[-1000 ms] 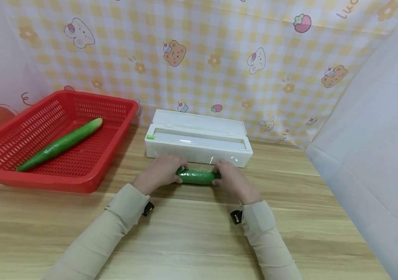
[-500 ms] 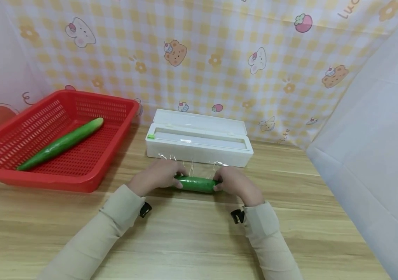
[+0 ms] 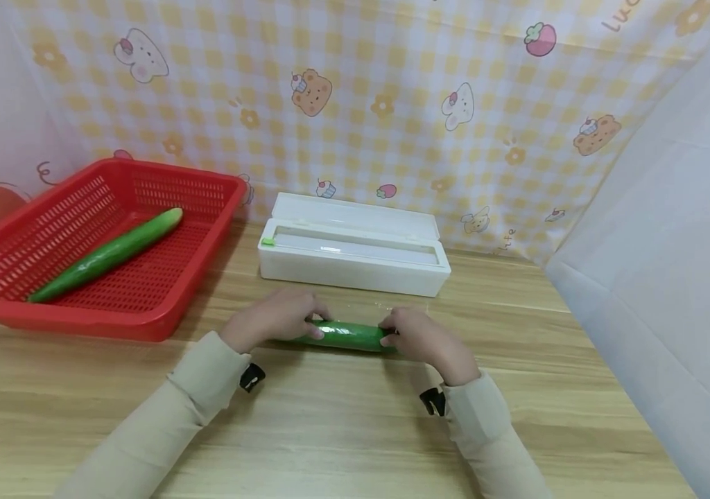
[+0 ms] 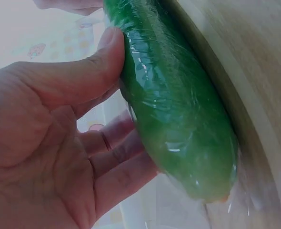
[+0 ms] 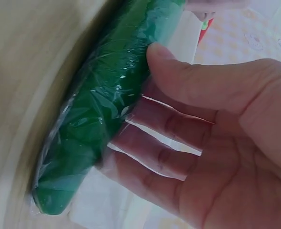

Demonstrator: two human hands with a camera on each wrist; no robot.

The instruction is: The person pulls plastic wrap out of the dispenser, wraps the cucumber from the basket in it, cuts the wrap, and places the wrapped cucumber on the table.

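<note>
A green cucumber [image 3: 349,336] lies crosswise on the wooden table, in front of a white cling film dispenser [image 3: 355,272]. Clear film with wrinkles and shine covers it in both wrist views. My left hand [image 3: 280,320] holds its left part, thumb on the near side and fingers on the far side. Likewise my right hand [image 3: 426,339] grips the right part between thumb and fingers. In the left wrist view the cucumber's pale end [image 4: 212,183] shows, with loose film beyond it. The right wrist view shows the darker end [image 5: 55,198]. Fingertips on the far side are partly hidden.
A red plastic basket [image 3: 161,320] stands at the left with another cucumber [image 3: 108,256] in it. The dispenser's lid [image 3: 355,216] is raised at the back. A checked curtain [image 3: 355,132] hangs behind, and a white sheet [image 3: 648,263] bounds the right side.
Both hands have moved toward me with the cucumber, away from the dispenser, and are a bit farther apart. The film strands seen stretching toward the dispenser are now barely visible.
</note>
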